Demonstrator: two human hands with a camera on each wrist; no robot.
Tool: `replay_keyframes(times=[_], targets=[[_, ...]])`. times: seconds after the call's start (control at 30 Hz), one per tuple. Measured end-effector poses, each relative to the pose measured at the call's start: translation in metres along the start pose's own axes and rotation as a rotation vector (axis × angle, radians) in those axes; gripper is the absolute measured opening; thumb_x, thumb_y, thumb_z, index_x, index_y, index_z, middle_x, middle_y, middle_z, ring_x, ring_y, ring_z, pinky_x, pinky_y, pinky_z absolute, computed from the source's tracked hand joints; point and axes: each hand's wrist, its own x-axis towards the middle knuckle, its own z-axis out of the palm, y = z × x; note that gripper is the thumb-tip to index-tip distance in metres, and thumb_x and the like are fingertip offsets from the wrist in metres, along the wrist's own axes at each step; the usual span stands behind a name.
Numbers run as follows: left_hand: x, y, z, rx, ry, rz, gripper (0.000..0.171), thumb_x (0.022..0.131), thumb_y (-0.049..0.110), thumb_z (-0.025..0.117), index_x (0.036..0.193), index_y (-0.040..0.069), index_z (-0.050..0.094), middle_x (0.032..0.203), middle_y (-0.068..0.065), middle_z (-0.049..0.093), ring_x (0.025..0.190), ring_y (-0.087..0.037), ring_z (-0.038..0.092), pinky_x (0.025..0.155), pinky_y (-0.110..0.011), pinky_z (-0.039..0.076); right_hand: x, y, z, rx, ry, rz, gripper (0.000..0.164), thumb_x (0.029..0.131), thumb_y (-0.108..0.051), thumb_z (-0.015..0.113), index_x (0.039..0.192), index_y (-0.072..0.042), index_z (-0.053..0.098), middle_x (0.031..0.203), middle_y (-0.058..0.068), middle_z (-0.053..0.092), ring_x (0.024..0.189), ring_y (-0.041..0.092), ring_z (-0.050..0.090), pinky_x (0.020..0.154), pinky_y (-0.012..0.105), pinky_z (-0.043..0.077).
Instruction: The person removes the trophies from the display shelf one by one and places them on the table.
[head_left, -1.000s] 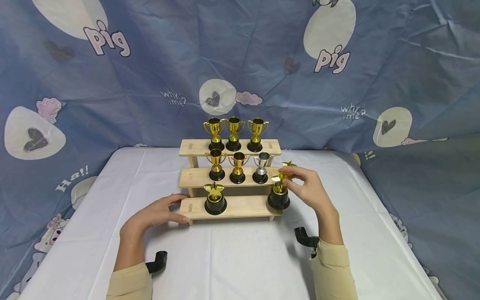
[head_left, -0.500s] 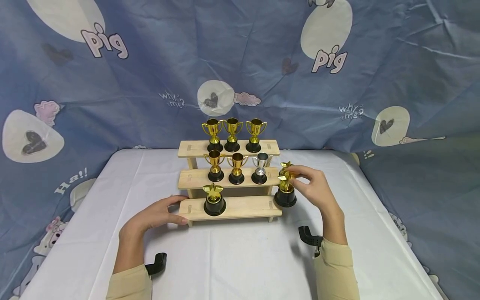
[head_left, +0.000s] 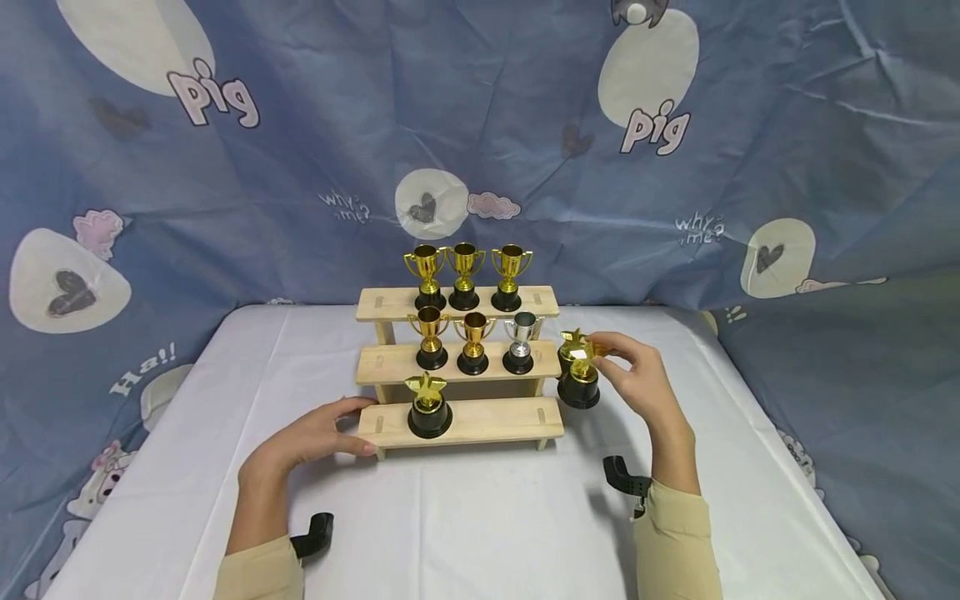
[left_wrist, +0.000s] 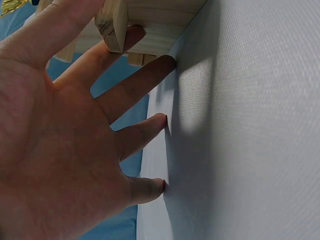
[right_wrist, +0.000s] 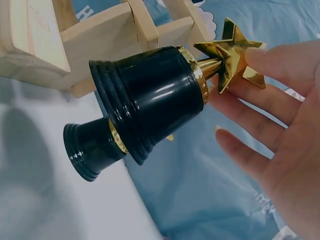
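My right hand [head_left: 641, 379] pinches the gold star of a star trophy [head_left: 578, 392] just right of the wooden display stand [head_left: 480, 422]. In the right wrist view, thumb and fingers hold the star [right_wrist: 232, 50]; the black base [right_wrist: 155, 90] hangs tilted. Partly hidden behind it is a second star trophy [right_wrist: 95, 150]. My left hand [head_left: 311, 435] holds the left end of the stand's lowest step, thumb in front and fingers behind; the left wrist view shows the step's end [left_wrist: 112, 25] between thumb and forefinger. A third star trophy [head_left: 429, 417] stands on that step's left part.
Three gold cup trophies [head_left: 464, 292] stand on the top step. Two copper-gold cups [head_left: 473, 354] and a silver cup [head_left: 519, 354] occupy the middle one. White cloth [head_left: 480, 525] covers the table; a blue printed cloth [head_left: 300, 150] hangs behind.
My right hand has carried the star trophy rightward and slightly back, from the right end of the lowest step to beside the stand. The left hand stays at the stand's left end.
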Motion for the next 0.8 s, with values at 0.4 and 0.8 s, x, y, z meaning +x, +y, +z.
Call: replay_keyframes(times=[0.4, 0.8], targets=[[-0.003, 0.000, 0.002, -0.021, -0.003, -0.006, 0.084, 0.074, 0.039, 0.085, 0.146, 0.013, 0.049, 0.153, -0.022, 0.043, 0.144, -0.049, 0.031, 0.109, -0.068, 0.031, -0.004, 0.017, -0.001, -0.025, 0.036, 0.021, 0.030, 0.092, -0.006, 0.069, 0.121, -0.008, 0.070, 0.115, 0.015, 0.072, 0.102, 0.029, 0.065, 0.098, 0.050, 0.049], [-0.003, 0.001, 0.001, -0.028, 0.008, 0.019, 0.083, 0.074, 0.036, 0.085, 0.144, 0.011, 0.051, 0.151, -0.023, 0.045, 0.143, -0.049, 0.033, 0.110, -0.068, 0.030, -0.004, 0.034, -0.009, -0.036, 0.113, 0.101, 0.030, 0.092, -0.007, 0.068, 0.121, -0.007, 0.069, 0.112, 0.016, 0.072, 0.089, -0.009, 0.058, 0.097, 0.038, 0.051]])
